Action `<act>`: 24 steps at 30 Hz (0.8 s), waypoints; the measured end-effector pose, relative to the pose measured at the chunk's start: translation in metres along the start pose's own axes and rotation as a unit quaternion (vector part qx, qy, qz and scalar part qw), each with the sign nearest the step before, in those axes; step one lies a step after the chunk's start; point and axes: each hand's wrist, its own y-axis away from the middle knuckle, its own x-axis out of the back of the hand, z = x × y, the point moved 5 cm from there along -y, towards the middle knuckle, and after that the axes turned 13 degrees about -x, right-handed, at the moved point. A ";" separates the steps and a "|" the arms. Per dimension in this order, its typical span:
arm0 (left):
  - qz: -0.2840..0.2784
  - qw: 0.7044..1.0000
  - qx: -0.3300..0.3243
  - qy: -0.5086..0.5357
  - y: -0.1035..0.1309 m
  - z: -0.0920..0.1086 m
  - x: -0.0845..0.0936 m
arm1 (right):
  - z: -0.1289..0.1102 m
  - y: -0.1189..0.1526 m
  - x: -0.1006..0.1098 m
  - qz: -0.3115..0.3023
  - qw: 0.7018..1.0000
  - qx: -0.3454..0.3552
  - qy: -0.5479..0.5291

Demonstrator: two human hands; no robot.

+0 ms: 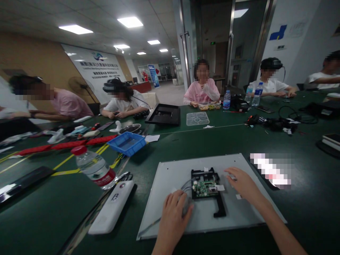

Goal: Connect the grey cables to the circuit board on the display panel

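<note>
A flat light-grey panel (175,180) lies on the table in front of me. On it rests a black plastic frame (220,209) carrying a green circuit board (204,188), with small white tape pieces at its edges. My left hand (174,210) lies left of the frame, its fingers curved round a grey rounded object (187,206) that the hand partly hides. Grey wires run beside this hand toward the board. To the right of the frame, my right hand (243,182) has its fingers bent together; something small and silvery shows at them, too small to name.
Left of the panel are a white power bank (113,209), a tilted water bottle (94,168) and a blue basket (127,143). A lit phone (271,170) lies to the right. Farther off are a black tray (164,115), a clear lid (198,119) and several seated people.
</note>
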 end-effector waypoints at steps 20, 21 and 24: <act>0.039 0.999 -0.012 -0.032 0.010 -0.014 -0.003 | 0.023 0.003 0.003 -0.107 0.990 -0.085 -0.047; 0.051 0.998 -0.011 -0.038 0.010 -0.015 -0.001 | 0.019 0.004 0.003 -0.111 0.989 -0.080 -0.055; 0.081 0.996 -0.005 -0.047 0.012 -0.018 0.004 | 0.007 0.007 -0.001 -0.128 0.987 -0.073 -0.070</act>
